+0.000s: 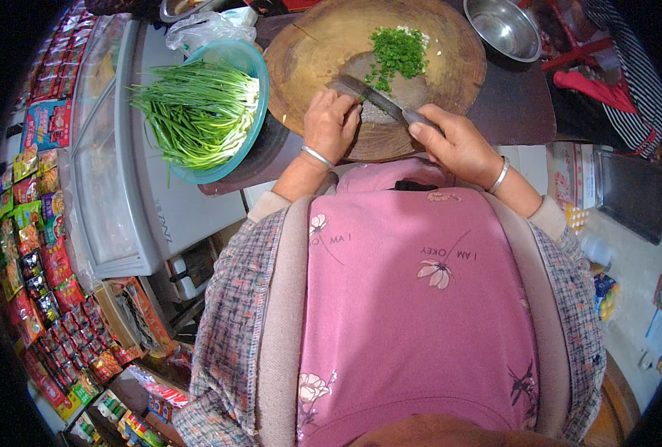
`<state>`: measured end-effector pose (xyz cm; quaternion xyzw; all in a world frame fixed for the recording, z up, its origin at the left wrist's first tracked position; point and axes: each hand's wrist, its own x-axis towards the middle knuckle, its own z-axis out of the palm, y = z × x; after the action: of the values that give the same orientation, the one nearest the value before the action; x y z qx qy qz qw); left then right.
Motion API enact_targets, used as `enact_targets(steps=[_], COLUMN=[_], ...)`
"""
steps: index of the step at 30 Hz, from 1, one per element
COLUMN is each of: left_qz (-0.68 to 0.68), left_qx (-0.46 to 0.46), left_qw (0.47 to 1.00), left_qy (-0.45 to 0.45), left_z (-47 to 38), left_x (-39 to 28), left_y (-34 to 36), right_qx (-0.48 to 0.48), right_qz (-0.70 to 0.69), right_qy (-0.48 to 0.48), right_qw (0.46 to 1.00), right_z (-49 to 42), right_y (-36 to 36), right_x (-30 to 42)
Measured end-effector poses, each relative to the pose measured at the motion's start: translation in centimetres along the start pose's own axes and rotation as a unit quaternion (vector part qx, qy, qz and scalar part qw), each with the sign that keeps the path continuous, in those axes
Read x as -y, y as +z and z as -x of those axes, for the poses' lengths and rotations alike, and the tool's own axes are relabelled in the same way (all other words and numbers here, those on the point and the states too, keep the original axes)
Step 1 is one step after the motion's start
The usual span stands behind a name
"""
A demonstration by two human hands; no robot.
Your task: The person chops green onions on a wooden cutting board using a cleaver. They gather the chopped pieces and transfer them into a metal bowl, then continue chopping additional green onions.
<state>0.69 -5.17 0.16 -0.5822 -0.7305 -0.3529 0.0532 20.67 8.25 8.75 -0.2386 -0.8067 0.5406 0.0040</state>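
My right hand (448, 139) grips the handle of a kitchen knife (378, 100), whose dark blade points up and left over a round wooden chopping board (319, 50). My left hand (331, 123) is at the board's near left part, fingers curled close to the blade; whether it pinches anything is hidden. Beyond the knife lies a heap of finely chopped green onions (399, 53) with some white bits. To the left, a teal plastic basin (261, 112) holds a large bundle of long green onions (196, 112), white ends towards the board.
A steel bowl (503, 28) stands right of the board on the dark table (523, 112). A clear plastic bag (210, 31) lies behind the basin. A glass-topped chest freezer (135, 151) and hanging snack packets (40, 240) are at the left. Striped cloth (635, 72) shows at the right.
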Motion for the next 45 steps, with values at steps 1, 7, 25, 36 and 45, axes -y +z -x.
enact_targets(steps=[1,7,25,36,45], left_qz=[-0.003,-0.002,0.008,0.01,0.017], left_qx=[0.007,0.0,-0.008,-0.009,-0.01], left_qw=[1.0,1.0,1.0,1.0,1.0], left_qy=[-0.001,-0.003,-0.02,0.005,-0.012], left_z=[0.1,0.2,0.3,0.5,1.0], left_x=[-0.1,0.0,0.2,0.1,0.6], left_y=[-0.2,-0.3,-0.1,-0.5,-0.3], right_qx=[0.018,-0.013,-0.025,0.031,0.0], right_qz=[-0.035,0.046,0.037,-0.019,0.055], right_qy=[0.034,-0.075,-0.081,0.025,-0.083], right_qw=[0.999,0.996,0.996,0.999,0.995], right_z=[0.2,1.1,0.6,-0.1,0.9], right_y=[-0.2,-0.4,-0.2,0.3,0.1], right_x=[0.1,0.1,-0.2,0.6,0.3])
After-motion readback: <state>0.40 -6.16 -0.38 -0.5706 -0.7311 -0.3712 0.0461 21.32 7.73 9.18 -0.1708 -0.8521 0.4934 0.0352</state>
